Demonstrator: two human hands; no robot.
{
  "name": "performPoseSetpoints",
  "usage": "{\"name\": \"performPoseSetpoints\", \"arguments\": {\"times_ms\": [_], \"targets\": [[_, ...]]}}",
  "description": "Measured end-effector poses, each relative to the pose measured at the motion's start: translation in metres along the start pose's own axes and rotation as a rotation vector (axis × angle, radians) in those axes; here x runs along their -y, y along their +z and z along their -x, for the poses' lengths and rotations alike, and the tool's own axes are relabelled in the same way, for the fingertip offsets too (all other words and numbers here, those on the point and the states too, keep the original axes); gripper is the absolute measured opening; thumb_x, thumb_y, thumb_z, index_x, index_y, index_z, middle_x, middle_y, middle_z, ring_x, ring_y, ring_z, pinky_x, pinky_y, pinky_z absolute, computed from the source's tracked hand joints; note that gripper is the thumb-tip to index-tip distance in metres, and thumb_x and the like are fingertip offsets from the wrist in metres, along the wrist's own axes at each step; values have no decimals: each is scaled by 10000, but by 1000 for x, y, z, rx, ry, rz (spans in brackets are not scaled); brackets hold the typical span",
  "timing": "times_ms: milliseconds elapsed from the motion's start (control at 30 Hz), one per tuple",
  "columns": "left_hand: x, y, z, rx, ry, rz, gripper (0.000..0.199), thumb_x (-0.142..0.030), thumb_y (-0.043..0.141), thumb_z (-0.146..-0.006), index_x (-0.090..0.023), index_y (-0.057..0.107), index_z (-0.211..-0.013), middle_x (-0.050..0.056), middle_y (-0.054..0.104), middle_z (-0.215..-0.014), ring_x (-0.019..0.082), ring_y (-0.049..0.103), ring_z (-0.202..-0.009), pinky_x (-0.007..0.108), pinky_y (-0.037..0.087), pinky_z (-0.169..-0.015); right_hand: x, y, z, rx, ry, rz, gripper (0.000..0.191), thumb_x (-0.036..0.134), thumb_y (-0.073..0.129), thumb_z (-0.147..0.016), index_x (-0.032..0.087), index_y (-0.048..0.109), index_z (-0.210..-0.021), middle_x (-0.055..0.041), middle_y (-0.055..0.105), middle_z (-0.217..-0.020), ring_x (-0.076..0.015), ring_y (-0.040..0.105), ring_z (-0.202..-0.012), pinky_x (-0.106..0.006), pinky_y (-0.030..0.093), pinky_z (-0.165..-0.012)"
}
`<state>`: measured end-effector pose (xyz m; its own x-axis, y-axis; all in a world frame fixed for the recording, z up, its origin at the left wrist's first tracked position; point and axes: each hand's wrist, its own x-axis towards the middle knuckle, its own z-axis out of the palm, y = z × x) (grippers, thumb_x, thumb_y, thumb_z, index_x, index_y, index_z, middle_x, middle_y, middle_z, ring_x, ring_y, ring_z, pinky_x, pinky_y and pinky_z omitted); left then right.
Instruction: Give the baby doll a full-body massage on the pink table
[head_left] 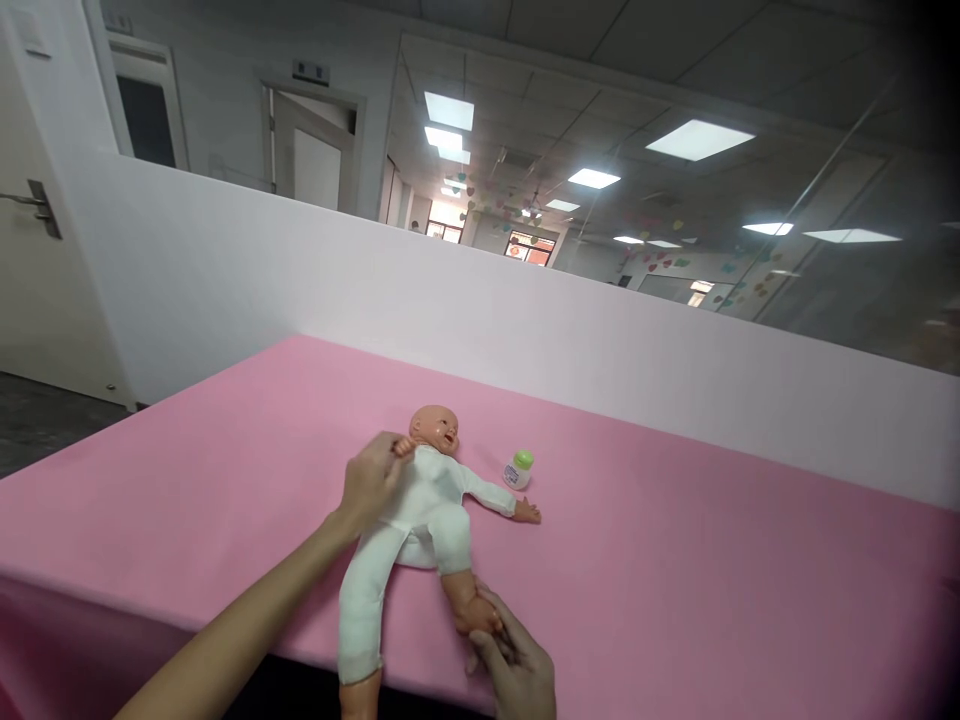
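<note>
A baby doll point(427, 490) with a white cloth body lies on its back on the pink table cover point(675, 560), its head toward the far side. My left hand point(373, 482) is closed around the doll's arm on the left side, near its small hand. With its fingers and thumb, my right hand point(517, 655) grips the doll's foot on the right side. The doll's other leg hangs toward the near table edge. A small jar point(517, 470) with a green lid stands just beyond the doll's outstretched arm, touched by neither hand.
Behind the table runs a low white wall point(487, 320) with glass above it. A door with a metal handle point(45, 208) is at the far left. The table's near edge crosses below the doll.
</note>
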<state>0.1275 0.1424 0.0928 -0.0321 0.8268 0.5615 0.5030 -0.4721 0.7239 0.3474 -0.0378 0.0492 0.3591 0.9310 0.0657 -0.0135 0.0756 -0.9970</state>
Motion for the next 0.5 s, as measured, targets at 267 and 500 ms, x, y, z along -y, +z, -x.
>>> {"name": "performPoseSetpoints", "arguments": {"times_ms": [267,500], "targets": [[7,18,16,245,199,-296,177,-273,434,-1028,-217,601,-1028,61,678,-1014,216,627,-924,305,414,-700,5,37,-25,107,-33,56,631,576,840,-682,135,817,-1133,-19,689,-603,-138,512,-479,-278,536,-515],[31,-16,-5,-183,-313,323,202,-424,567,-957,-235,587,-1026,46,681,-1055,193,644,-924,296,506,-755,-2,-12,4,-26,-12,63,571,561,884,-643,172,843,-1059,-131,803,-999,-283,738,-792,-316,617,-675]]}}
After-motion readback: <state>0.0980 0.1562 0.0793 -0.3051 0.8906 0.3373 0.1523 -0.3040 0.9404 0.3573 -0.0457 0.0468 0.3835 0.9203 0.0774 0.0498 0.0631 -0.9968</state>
